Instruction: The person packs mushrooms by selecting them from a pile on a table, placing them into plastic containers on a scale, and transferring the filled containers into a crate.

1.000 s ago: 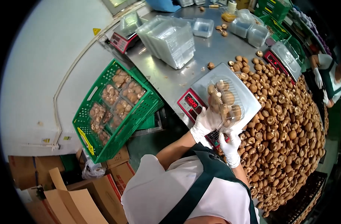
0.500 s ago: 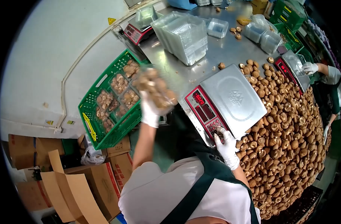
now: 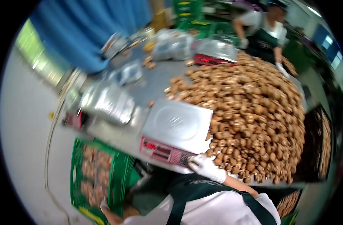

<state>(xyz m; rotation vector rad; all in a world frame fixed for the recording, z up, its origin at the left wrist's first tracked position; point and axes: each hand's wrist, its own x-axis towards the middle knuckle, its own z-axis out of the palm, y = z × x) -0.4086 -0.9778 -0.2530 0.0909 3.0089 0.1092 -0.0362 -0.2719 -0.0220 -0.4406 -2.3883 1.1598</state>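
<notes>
My right hand (image 3: 207, 168), in a white glove, rests at the keypad of the red and silver scale (image 3: 177, 125), holding nothing, its fingers slightly bent and blurred. The scale's plate is bare and its red display is lit. At the lower left, my left hand (image 3: 104, 203) is at the inner side of the green crate (image 3: 117, 176). Only a small part of its glove shows, so its fingers and anything in them are hidden. Clear packs of mushrooms (image 3: 87, 165) lie in the crate. A large heap of loose mushrooms (image 3: 254, 120) spreads right of the scale.
Stacked clear trays (image 3: 109, 101) stand on the metal table (image 3: 141, 90) behind the crate. A second scale (image 3: 212, 56) is beyond the heap. A co-worker (image 3: 267, 33) stands at the far right, near a dark crate (image 3: 310, 146). A blue curtain (image 3: 92, 30) hangs behind.
The view has turned right. My left hand has carried the mushroom pack from the scale down to the green crate. My right hand has let go of the pack and moved onto the keypad.
</notes>
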